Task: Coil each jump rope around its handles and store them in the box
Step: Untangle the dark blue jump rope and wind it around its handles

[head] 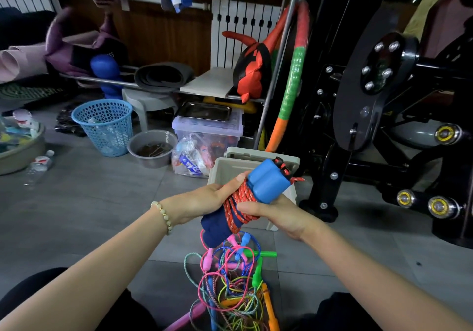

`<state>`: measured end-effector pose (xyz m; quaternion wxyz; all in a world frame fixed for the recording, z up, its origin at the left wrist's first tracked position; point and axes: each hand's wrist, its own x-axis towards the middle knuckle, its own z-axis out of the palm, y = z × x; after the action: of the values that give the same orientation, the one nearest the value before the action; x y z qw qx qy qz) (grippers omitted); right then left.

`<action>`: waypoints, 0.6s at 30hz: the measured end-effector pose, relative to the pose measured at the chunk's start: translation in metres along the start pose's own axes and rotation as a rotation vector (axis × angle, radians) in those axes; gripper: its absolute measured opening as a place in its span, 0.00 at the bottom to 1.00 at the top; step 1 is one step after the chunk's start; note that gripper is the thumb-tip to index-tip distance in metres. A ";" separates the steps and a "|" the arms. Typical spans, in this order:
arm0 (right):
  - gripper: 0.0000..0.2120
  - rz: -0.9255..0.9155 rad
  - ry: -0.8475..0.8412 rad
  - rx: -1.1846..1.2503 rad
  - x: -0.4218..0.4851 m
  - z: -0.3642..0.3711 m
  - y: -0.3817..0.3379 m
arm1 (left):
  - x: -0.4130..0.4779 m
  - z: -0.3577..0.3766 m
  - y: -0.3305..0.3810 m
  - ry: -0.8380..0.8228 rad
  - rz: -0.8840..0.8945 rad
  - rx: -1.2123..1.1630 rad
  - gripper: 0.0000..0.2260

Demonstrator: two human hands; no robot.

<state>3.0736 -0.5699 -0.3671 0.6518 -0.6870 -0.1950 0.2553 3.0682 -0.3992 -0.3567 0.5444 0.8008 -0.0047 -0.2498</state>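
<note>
1. Nearest me, on the floor between my knees, lies the tangled pile of ropes (pixel 231 287): thin, limp cords in pink, blue, green and yellow with slim moulded plastic handles. I judge them light and floppy, apt to snag on one another, so each is best lifted by its handles rather than tugged by the cord

2. My left hand (pixel 202 202) is closed around the bundle from the left, thumb over the wraps; a beaded bracelet (pixel 163 216) sits on that wrist

3. My right hand (pixel 276 214) cups the bundle from below and to the right, thumb pressing on the cord turns

4. Between them I hold the red braided rope (pixel 236 202), a woven cord flecked with white, wound in close turns about its pair of handles (pixel 266 182). The upper ends are smooth, rounded, hard blue plastic; the lower ends look like dark blue foam, soft and grippy. I judge the bundle light but springy, so a grip across the wraps should keep them from loosening; the glossy plastic looks slippery

5. Just beyond and partly hidden by my hands stands the box (pixel 256 164), open, beige, rigid plastic with squared walls, on the grey tiled floor (pixel 102 197)

6. Farther off, a blue perforated basket (pixel 103 126) and a metal bowl (pixel 153 147)
</note>
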 end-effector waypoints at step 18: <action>0.12 -0.108 0.036 -0.025 -0.007 0.014 -0.006 | -0.012 0.011 0.007 0.128 0.035 0.145 0.34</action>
<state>3.0603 -0.5628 -0.3607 0.6592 -0.6882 -0.2234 0.2048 3.0555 -0.4080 -0.3490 0.4882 0.8523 -0.0018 -0.1876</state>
